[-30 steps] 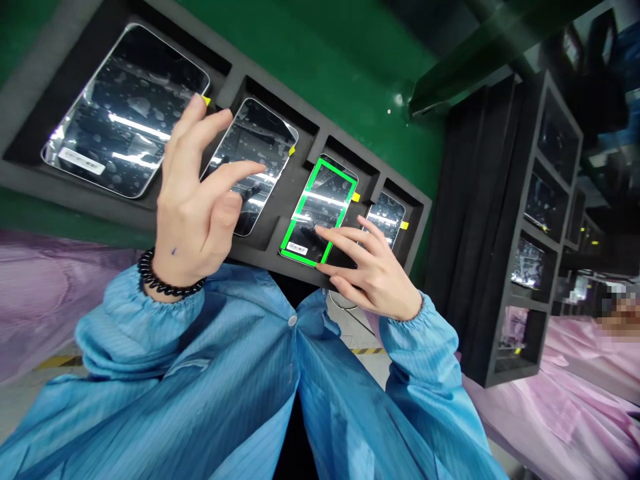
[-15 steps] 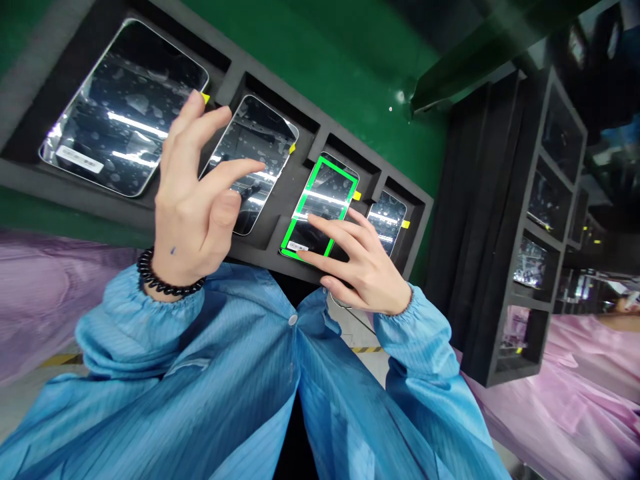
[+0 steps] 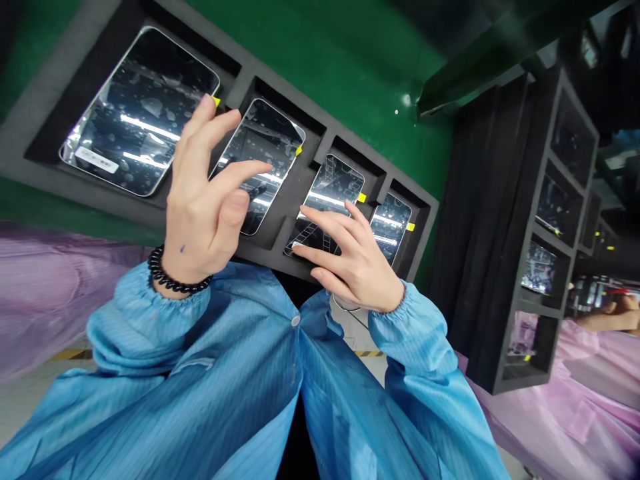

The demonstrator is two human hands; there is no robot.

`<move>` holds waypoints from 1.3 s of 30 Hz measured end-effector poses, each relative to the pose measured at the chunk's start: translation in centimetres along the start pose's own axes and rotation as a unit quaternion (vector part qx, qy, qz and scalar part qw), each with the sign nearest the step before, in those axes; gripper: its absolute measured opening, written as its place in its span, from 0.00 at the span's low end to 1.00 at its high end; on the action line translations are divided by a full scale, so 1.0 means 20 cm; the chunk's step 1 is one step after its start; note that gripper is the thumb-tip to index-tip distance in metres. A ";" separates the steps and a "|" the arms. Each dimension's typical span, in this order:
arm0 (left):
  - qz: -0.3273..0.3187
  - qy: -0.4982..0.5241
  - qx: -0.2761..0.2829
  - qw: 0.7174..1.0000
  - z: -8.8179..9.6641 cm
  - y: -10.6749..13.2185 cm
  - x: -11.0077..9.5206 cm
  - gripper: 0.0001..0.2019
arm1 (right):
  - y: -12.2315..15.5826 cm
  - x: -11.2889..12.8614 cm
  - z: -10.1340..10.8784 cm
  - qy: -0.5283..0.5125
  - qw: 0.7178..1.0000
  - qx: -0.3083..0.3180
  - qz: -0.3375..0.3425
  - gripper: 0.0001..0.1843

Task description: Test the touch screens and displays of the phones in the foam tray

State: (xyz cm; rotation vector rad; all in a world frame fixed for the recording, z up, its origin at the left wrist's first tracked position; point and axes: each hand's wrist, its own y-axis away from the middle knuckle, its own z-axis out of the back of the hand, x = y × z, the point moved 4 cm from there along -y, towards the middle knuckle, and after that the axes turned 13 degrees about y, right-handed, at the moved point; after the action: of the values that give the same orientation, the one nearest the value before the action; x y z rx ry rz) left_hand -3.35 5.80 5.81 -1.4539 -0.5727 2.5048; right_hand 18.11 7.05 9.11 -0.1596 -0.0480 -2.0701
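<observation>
A black foam tray [image 3: 300, 179] holds a row of phones with dark glossy screens and yellow tabs. My left hand [image 3: 205, 193], fingers spread and holding nothing, hovers between the large leftmost phone [image 3: 143, 100] and the second phone [image 3: 267, 137], covering part of both. Over the lower part of the third phone [image 3: 334, 179] is my right hand [image 3: 353, 257], its fingers apart; whether they touch the glass I cannot tell. That phone's screen shows thin white grid lines. Partly behind the right hand lies the fourth phone [image 3: 393, 212].
Green table surface [image 3: 345, 73] extends behind the tray. At right, a stack of black foam trays [image 3: 500, 200] stands with phones in its compartments. People in pink clothing [image 3: 590, 387] are close on both sides.
The third phone's screen has gone from a bright green border to thin white grid lines. My right hand's fingers have shifted slightly left; my left hand keeps its spread pose.
</observation>
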 end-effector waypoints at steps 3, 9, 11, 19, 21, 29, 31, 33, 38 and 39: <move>-0.003 0.013 -0.003 1.000 0.00 0.00 -0.01 0.28 | 0.02 -0.04 0.04 0.011 1.000 -0.011 -0.024 0.20; -0.013 0.028 -0.006 1.000 -0.01 0.00 -0.01 0.26 | 0.23 -0.23 0.15 0.084 0.968 -0.107 -0.213 0.18; -0.012 0.033 -0.007 0.999 -0.01 0.00 -0.01 0.26 | 0.33 -0.30 0.15 0.125 0.948 -0.114 -0.271 0.18; -0.008 0.025 -0.015 1.000 -0.01 0.00 -0.02 0.27 | 0.59 -0.47 0.04 0.205 0.892 -0.082 -0.395 0.24; -0.007 0.020 -0.017 1.000 -0.02 0.01 -0.03 0.28 | 0.60 -0.48 0.01 0.203 0.891 -0.068 -0.400 0.25; 0.000 0.009 -0.028 1.000 -0.02 0.01 -0.02 0.29 | 0.58 -0.50 -0.03 0.212 0.895 -0.037 -0.391 0.25; 0.001 0.005 -0.028 1.000 -0.02 0.01 -0.02 0.30 | 0.59 -0.48 -0.03 0.212 0.898 -0.043 -0.384 0.24; 0.001 -0.001 -0.026 1.000 -0.02 0.01 -0.02 0.31 | 0.58 -0.46 -0.02 0.211 0.902 -0.050 -0.372 0.24; -0.004 -0.008 -0.022 1.000 -0.02 0.00 -0.02 0.32 | 0.57 -0.42 -0.01 0.202 0.913 -0.058 -0.350 0.22; -0.005 -0.010 -0.022 1.000 -0.02 0.00 -0.02 0.32 | 0.57 -0.41 -0.01 0.201 0.915 -0.058 -0.346 0.22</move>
State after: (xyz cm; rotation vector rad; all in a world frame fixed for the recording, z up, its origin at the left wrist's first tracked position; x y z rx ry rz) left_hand -2.77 5.70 5.83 -1.4394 -0.6412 2.5173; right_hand 32.00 8.58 7.38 0.2544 0.3163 -2.7760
